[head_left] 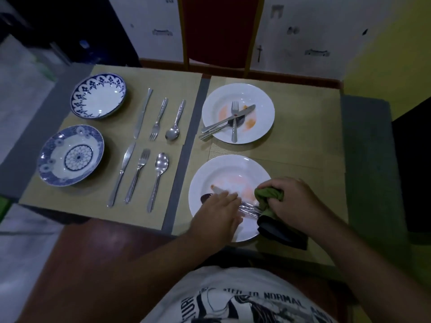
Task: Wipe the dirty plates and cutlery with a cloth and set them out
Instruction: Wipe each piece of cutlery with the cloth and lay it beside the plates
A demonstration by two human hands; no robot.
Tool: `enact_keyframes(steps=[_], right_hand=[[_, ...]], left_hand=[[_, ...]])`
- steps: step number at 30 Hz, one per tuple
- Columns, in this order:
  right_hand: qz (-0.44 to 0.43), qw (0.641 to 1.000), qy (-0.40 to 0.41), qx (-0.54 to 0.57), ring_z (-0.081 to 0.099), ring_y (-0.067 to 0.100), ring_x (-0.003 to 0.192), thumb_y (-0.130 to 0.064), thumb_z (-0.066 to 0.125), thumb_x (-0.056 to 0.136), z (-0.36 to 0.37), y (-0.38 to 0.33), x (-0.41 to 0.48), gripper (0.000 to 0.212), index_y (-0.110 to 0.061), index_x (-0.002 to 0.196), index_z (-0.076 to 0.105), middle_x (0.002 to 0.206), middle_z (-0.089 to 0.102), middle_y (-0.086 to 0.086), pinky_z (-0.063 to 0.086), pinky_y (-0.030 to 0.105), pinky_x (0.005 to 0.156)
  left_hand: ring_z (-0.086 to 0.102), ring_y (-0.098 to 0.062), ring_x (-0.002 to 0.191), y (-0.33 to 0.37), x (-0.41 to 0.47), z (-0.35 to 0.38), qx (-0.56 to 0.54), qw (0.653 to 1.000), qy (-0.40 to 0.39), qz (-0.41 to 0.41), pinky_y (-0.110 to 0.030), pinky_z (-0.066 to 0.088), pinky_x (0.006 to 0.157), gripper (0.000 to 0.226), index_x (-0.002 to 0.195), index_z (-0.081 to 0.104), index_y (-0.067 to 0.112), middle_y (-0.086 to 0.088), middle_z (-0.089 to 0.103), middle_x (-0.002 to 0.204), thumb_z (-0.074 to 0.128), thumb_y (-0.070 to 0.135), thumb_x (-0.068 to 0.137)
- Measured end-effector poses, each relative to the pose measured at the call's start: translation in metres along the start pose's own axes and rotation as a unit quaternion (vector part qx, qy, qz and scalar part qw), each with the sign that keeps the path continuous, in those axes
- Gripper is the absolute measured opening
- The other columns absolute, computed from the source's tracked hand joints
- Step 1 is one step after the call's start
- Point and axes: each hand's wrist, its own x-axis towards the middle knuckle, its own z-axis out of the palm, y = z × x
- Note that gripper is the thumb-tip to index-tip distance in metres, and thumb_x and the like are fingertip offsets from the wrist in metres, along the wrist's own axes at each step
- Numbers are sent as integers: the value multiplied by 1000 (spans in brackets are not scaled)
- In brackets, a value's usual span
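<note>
Green cloth [268,197] sits bunched in the right hand [291,201], lower right of centre, with the fingers curled tight around it. The cloth touches the cutlery [249,209] lying on the smeared near plate [224,169]. The left hand [215,215] lies over the cutlery handles with fingers nearly straight; blur hides whether it grips them. The far plate [261,99], upper right and smeared orange, bears a fork [234,129] and a knife [245,110]. The left mat [112,127] holds two blue plates [99,96].
</note>
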Motion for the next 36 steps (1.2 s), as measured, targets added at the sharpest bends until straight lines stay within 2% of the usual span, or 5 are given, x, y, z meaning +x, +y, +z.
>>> enact_keyframes(steps=[8,18,25,30,36], right_hand=[[-8,1000,1,9,61,12,90,-2,59,70,-18,13,-6,42,-32,94,75,86,66,-22,47,25,85],[15,999,8,28,60,2,88,-4,60,76,-39,13,-21,41,-34,100,75,89,65,-21,39,2,71],[9,997,32,65,61,-7,86,-4,61,77,-50,-8,-21,42,-36,100,74,91,67,-24,39,-1,69],[14,995,46,87,61,-6,85,3,58,75,-35,-27,-16,42,-31,93,75,83,69,-19,41,2,68],[-35,995,86,34,56,13,95,-3,53,71,3,-55,-7,45,-37,95,71,90,66,-23,47,29,83]], left_hand=[[61,-30,79,25,55,12,53,997,2,63,-35,42,65,10,87,77,18,-5,68,83,72,19,78],[62,-30,82,23,86,-1,71,986,-46,141,-40,49,76,10,91,71,11,-10,71,87,69,21,88],[63,-18,76,6,104,-48,-185,981,52,-26,-38,54,71,12,99,64,19,2,69,83,70,19,89],[68,-22,74,-15,90,-78,-352,909,127,-184,-36,59,74,5,88,68,20,-10,69,79,70,16,90],[73,-22,77,-38,44,-88,-616,696,101,-354,-32,61,74,15,103,66,-2,-19,74,91,61,10,96]])
